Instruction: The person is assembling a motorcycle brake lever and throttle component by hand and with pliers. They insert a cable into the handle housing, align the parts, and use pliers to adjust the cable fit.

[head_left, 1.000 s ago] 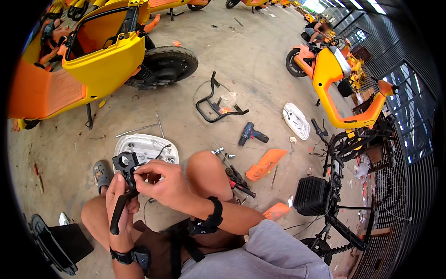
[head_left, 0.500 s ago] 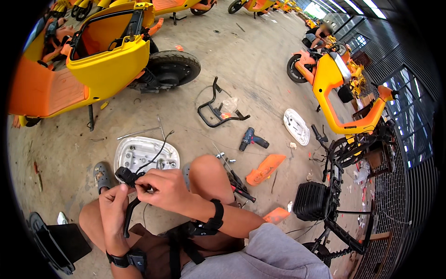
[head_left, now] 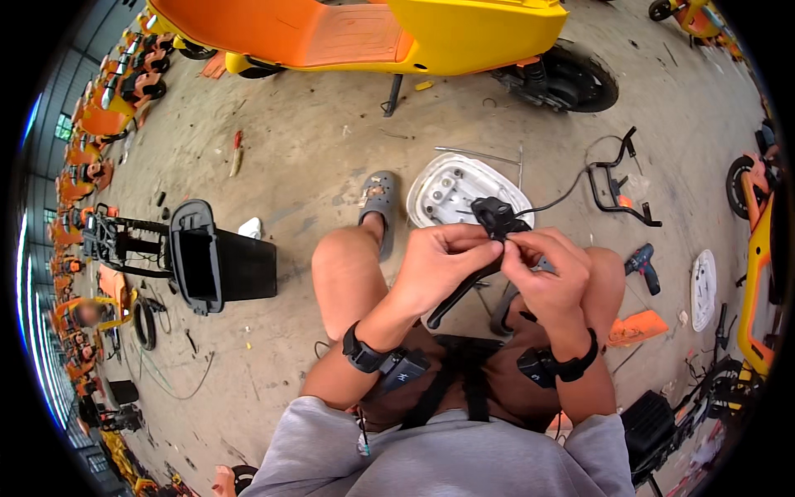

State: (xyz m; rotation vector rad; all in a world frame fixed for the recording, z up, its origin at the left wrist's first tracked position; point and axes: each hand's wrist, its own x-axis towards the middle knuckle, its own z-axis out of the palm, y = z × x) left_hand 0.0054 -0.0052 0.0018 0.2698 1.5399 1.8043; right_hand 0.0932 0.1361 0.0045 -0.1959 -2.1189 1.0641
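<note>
Between my knees I hold a black brake lever (head_left: pixel 495 215) with a cable (head_left: pixel 566 197) trailing off to the right. My left hand (head_left: pixel 443 267) is closed around its near left side, and the lever arm slants down toward me below those fingers. The right hand (head_left: pixel 553 269) pinches at the other side of the lever's housing, fingertips almost touching my left thumb. What lies under the fingertips is hidden. Just beyond my hands a white plastic shell (head_left: pixel 421 189) rests on the floor, with small metal parts in it.
A yellow and orange scooter (head_left: pixel 464 37) stands ahead. To the left is a black bin-like box (head_left: pixel 248 269). On the right lie a black tubular frame (head_left: pixel 609 189), a cordless drill (head_left: pixel 643 267), an orange panel (head_left: pixel 638 328) and another white shell (head_left: pixel 703 290).
My view has swung left, so the shell and tools now appear farther right. Both hands still grip the brake lever; the right hand has shifted from above the left to beside it.
</note>
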